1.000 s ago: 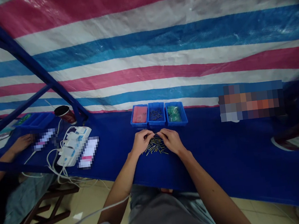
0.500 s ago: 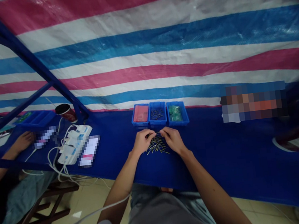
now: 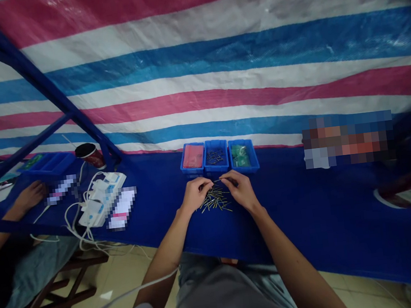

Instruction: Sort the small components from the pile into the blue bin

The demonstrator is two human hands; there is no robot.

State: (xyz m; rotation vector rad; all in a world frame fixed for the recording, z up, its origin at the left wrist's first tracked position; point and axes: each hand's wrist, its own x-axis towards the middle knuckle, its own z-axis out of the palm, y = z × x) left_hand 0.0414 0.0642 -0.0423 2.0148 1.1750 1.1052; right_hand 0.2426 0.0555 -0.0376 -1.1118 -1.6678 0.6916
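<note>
Worktop: blue surface (image 3: pixel 308 211), striped sheeting (image 3: pixel 195 66) behind it at twelve; clock centred on the pile, six towards the wearer.
Single thin piece (image 3: pixel 217 180): at twelve, just off the pile's far edge, between both sets of fingertips; long axis roughly nine to three, slightly raised on the three side.
Pile of thin pieces (image 3: pixel 214 201): on worktop below the fingertips, criss-crossed, no shared axis.
Right hand (image 3: pixel 239 188): between two and three, pinching the single thin piece by its three-o'clock end, palm clear of the pile.
Left hand (image 3: pixel 197 193): around ten, nearer the pile, overlapping its edge in view; thumb and fingers curled together, can't tell what's between them.
Middle blue bin (image 3: pixel 216 169): twelve, dark thin pieces inside.
Left blue bin (image 3: pixel 193 170): eleven, pinkish-red contents.
Right blue bin (image 3: pixel 245 170): one, green contents.
Power strip (image 3: pixel 98 208): nine, well apart, cables plugged in.
</note>
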